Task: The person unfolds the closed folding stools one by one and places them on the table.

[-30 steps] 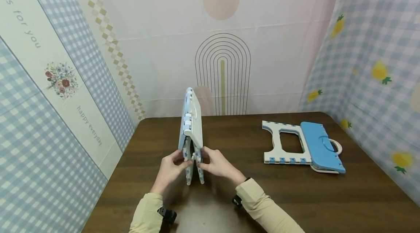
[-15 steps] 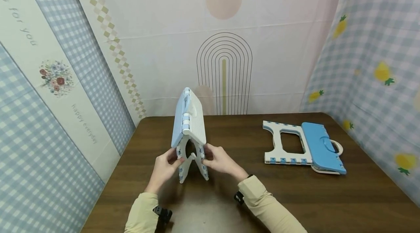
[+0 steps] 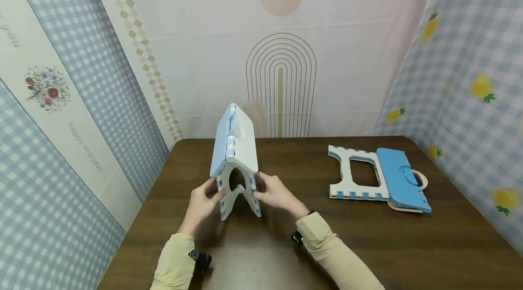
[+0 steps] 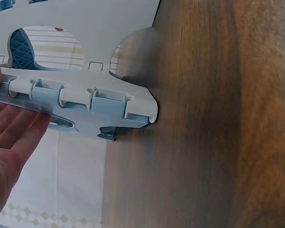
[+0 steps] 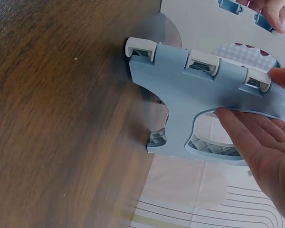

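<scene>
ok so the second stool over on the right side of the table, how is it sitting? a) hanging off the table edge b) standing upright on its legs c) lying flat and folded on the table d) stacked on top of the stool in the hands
c: the second stool lies folded flat on the table, apart from the stool that the left hand and right hand hold upright.

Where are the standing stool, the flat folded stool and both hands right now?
standing stool [image 3: 241, 151], head view, white seat panel.
flat folded stool [image 3: 398, 176], head view, blue seat panel.
left hand [image 3: 202, 201], head view, back of the hand.
right hand [image 3: 278, 194], head view, back of the hand.
</scene>
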Demonstrator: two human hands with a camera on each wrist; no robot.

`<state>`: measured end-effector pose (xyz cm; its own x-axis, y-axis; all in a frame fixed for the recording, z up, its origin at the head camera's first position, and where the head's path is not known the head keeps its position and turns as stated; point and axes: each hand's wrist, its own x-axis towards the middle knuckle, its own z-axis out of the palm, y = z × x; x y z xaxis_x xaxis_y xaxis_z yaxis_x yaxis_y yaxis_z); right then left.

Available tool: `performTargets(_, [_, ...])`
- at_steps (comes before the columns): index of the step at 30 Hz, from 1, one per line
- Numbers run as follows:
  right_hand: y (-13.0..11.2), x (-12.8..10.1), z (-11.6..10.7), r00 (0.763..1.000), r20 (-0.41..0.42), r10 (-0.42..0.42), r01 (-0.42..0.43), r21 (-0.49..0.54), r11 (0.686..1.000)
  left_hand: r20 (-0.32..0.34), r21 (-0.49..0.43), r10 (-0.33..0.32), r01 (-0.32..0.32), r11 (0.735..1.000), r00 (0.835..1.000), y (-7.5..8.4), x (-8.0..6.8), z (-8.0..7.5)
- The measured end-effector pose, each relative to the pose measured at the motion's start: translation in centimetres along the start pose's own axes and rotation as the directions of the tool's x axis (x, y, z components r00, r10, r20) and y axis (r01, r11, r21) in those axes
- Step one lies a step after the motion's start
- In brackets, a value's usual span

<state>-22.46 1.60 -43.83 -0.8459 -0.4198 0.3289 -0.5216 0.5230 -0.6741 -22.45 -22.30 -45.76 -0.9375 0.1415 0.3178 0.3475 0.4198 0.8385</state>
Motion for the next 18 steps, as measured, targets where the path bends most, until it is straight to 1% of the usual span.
performTargets(8, [0.35, 0.31, -0.35, 1.0, -0.002, -0.005, 0.005, -0.005, 1.0, -0.001, 0.018, 0.019, -0.019, 1.0, 1.0, -0.04, 0.35, -0.27])
performTargets(13, [0.56, 0.29, -0.53, 1.0, 0.005, -0.002, 0.002, 0.004, 1.0, -0.006, 0.047, 0.025, -0.025, 0.999, 1.0, -0.1, 0.33, -0.56])
performTargets(18, [0.64, 0.14, -0.86, 1.0, 0.012, 0.01, -0.01, 0.014, 1.0, 0.0, 0.051, 0.032, -0.032, 0.998, 0.999, -0.27, 0.3, -0.78])
